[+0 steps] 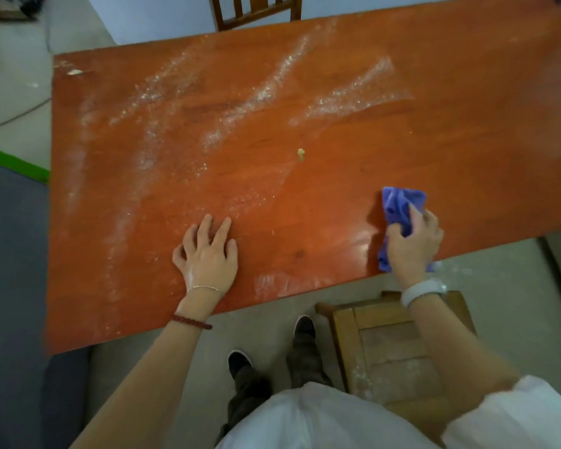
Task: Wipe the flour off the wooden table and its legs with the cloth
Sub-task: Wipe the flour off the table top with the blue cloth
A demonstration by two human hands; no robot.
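The table [402, 140] fills most of the view, its orange-brown top streaked with flour [250, 98] from ten to one o'clock; a thinner smear lies along the near edge at six. A stool [395, 354] stands on the floor at five o'clock, just beside the table's near edge. The left hand [208, 254] rests on the top at seven o'clock, fingers spread, holding nothing. The right hand [415, 243] at four o'clock grips the bunched cloth [399, 205], pressing it on the table near the edge. A small crumb [301, 154] lies at centre.
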